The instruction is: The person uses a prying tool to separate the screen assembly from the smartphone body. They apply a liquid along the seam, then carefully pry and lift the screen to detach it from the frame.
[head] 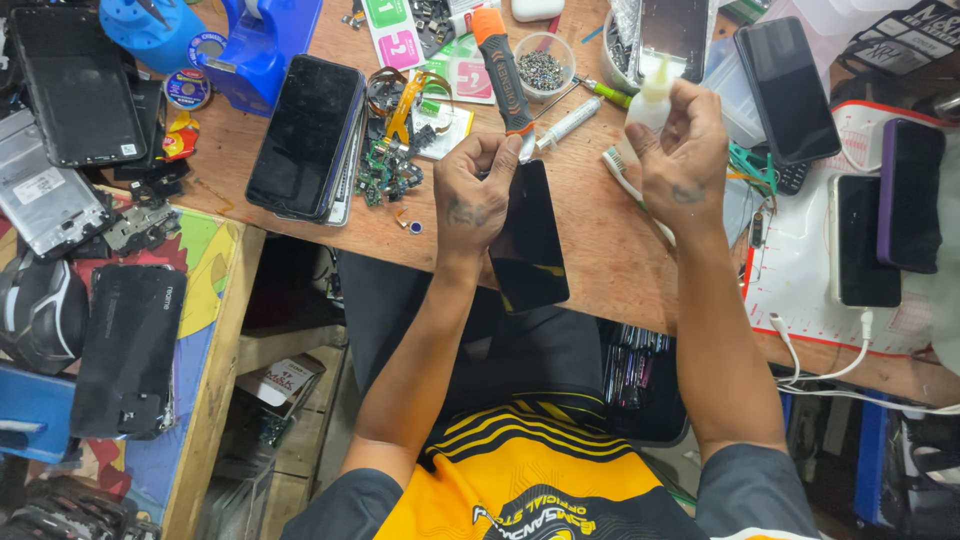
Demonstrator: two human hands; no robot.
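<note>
**Phone held upright at the desk edge, dropper bottle poised beside it**

The left hand [475, 195] is closed around the top of a dark phone [528, 240], which hangs over the near edge of the wooden desk [600, 250]. The same hand also pins an orange-and-black handled tool [503, 70], its handle pointing away from the phone toward the back of the desk. Just right of the phone, the right hand [680, 150] has its fingers curled around a small white dropper bottle [650, 100], nozzle up; the fingers are half closed, and I cannot tell how hard they press.

A white brush [622, 178] lies on the desk between the phone and the right hand. Behind the phone sit a small clear cup of screws [544, 68] and a syringe [568, 124]. Well to the left of the phone a stack of phones [305, 135] lies flat.

The risks, as I judge them: the phone has no support under it, so a loosened grip while the left hand is sharing its hold with the tool could drop it into the lap. A firm squeeze on the bottle could spill liquid over the screen or the loose parts nearby.
</note>
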